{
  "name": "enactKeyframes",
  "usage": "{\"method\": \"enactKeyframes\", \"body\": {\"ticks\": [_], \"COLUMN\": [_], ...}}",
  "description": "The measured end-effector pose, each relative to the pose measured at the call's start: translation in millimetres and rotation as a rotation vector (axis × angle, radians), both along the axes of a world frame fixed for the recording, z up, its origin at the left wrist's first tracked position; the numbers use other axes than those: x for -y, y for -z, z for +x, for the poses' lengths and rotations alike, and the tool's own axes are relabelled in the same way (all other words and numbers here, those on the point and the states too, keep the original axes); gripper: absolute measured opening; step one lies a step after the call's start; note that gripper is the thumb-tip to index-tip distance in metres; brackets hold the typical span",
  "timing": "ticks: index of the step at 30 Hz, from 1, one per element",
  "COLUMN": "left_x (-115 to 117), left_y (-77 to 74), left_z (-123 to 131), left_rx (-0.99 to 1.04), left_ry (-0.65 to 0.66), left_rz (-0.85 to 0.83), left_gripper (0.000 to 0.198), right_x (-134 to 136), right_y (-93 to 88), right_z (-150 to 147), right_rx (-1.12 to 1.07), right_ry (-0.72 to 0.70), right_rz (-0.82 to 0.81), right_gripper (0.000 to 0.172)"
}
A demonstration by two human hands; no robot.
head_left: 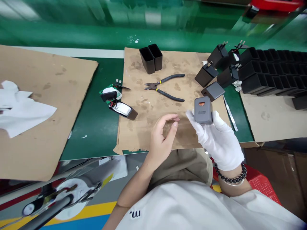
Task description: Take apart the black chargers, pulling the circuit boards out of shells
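Note:
My right hand [217, 139], in a white glove, grips a black charger [202, 111] whose end with an orange USB port faces up. Bare and raised over the cardboard, my left hand [163, 135] has its fingers curved and apart, with nothing in it. Beyond it, diagonal cutters [153, 86] with black handles lie spread on the cardboard sheet [134, 134]. To the left, an opened charger [126, 110] shows white wrapping, red wires and a green circuit board [110, 91]. Two black open housings [151, 59] stand at the back.
Several black chargers [206, 75] with prongs lie at the right. Metal tweezers [230, 113] rest beside them. Rows of black housings [271, 72] fill the far right. A white glove [21, 107] lies on the left cardboard [72, 73]. A red stool [261, 182] is below.

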State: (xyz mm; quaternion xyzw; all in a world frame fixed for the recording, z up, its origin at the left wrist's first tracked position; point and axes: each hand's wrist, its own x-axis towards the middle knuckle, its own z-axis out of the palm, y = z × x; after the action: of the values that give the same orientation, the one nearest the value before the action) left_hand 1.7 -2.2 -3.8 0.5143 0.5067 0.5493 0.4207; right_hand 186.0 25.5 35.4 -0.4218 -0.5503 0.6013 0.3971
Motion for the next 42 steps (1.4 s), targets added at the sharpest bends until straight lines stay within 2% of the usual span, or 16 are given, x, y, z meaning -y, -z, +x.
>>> {"method": "enactKeyframes", "body": {"ticks": [6,10,14,18,22,25,26,28,29,31,33,34,36,38,40,42], "left_x": [0,1,2,2,2,3,2,2,2,1,1,1,0,0,-2,-3], "left_y": [-0.6,-0.2,0.1,0.2,-0.2,-1.5,-1.9,-2.6,-2.7,-2.3,-1.0,0.0,2.4,4.6,4.9,1.4], "left_z": [1,1,0,0,-1,-2,-2,-2,-1,0,2,3,3,1,-1,0], "left_rx": [-0.006,0.016,0.034,0.051,0.050,0.008,-0.010,-0.042,-0.056,-0.077,-0.083,-0.080,-0.067,-0.061,-0.071,-0.082], "left_ry": [-0.002,0.012,0.025,0.029,0.041,0.052,0.058,0.071,0.077,0.085,0.076,0.068,0.051,0.046,0.057,0.053], "left_rz": [-0.002,-0.007,-0.030,-0.027,-0.013,0.022,0.032,0.035,0.035,0.036,0.037,0.036,0.025,0.013,0.015,0.047], "left_gripper": [0.015,0.016,0.016,0.016,0.016,0.016,0.016,0.015,0.015,0.014,0.014,0.014,0.015,0.016,0.016,0.016], "right_x": [5,6,7,10,2,-41,-65,-122,-152,-210,-257,-274,-300,-314,-321,-322], "right_y": [-13.5,-18.9,-25.2,-29.1,-31.5,-40.3,-45.2,-57.2,-63.4,-73.4,-76.3,-74.4,-65.1,-53.3,-45.8,-46.8], "right_z": [-3,-2,-3,-10,-6,5,7,6,2,-8,-22,-29,-41,-50,-54,-50], "right_rx": [-0.059,-0.015,0.067,0.206,0.284,0.289,0.295,0.338,0.401,0.722,0.837,0.896,1.007,1.099,1.152,1.163], "right_ry": [-0.078,-0.057,-0.047,-0.052,-0.056,0.000,0.022,0.084,0.197,0.403,0.435,0.430,0.386,0.340,0.293,0.241], "right_rz": [-0.133,-0.198,-0.137,-0.010,0.057,0.080,0.101,0.180,0.260,0.430,0.490,0.486,0.430,0.369,0.330,0.320], "right_gripper": [0.063,0.066,0.071,0.073,0.068,0.065,0.066,0.056,0.052,0.043,0.056,0.052,0.040,0.035,0.031,0.029]}}
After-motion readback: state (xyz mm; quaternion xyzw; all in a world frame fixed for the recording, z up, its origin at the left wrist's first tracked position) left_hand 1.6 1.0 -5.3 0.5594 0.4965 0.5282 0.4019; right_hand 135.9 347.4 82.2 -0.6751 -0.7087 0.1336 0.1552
